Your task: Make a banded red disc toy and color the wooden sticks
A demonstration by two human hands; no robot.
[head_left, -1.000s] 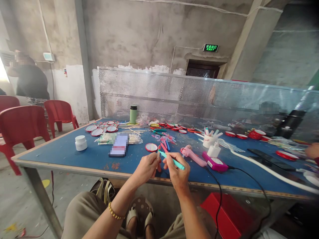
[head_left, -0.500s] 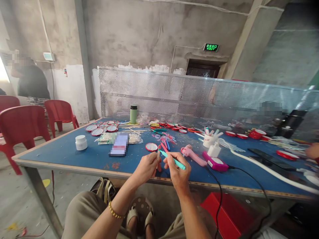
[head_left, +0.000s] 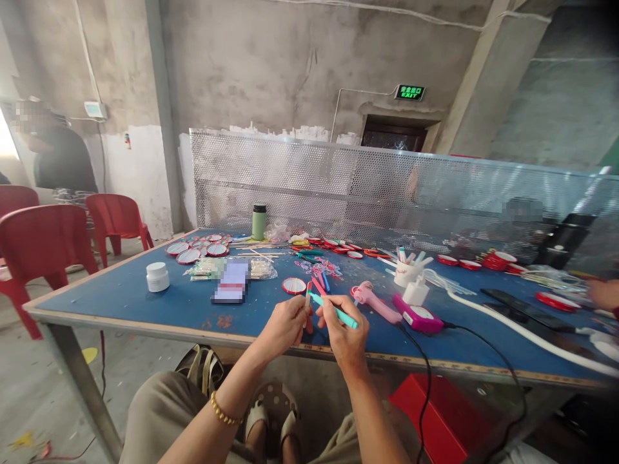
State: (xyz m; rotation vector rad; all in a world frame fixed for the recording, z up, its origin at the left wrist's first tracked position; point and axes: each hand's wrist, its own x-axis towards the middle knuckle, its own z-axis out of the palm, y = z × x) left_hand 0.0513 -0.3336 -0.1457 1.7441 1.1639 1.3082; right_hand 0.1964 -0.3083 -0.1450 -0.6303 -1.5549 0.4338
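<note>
My left hand (head_left: 286, 322) is closed near the table's front edge, pinching a short flat stick (head_left: 308, 298) upright; its top end looks red and green. In my right hand (head_left: 348, 338) is a turquoise marker pen (head_left: 344, 315), gripped like a writing pen and slanting up to the left. Its tip meets or nearly meets the stick's upper part; contact is too small to make out. Just beyond my hands lie a round red-rimmed disc (head_left: 294, 285) and pink and blue pens (head_left: 319, 283). Most of the stick's lower part is hidden by my fingers.
A pink glue gun (head_left: 374, 303) and a magenta box (head_left: 416, 314) with a black cord lie right of my hands. A cup of pens (head_left: 405, 273) stands behind them. Leftward are a phone (head_left: 231, 281), a white jar (head_left: 157, 277) and a green bottle (head_left: 259, 223). Another person's hand (head_left: 604, 294) shows far right.
My right hand and the turquoise marker pen have shifted very slightly left. My left hand and the stick look unmoved. The other person's hand at far right has moved a little left.
</note>
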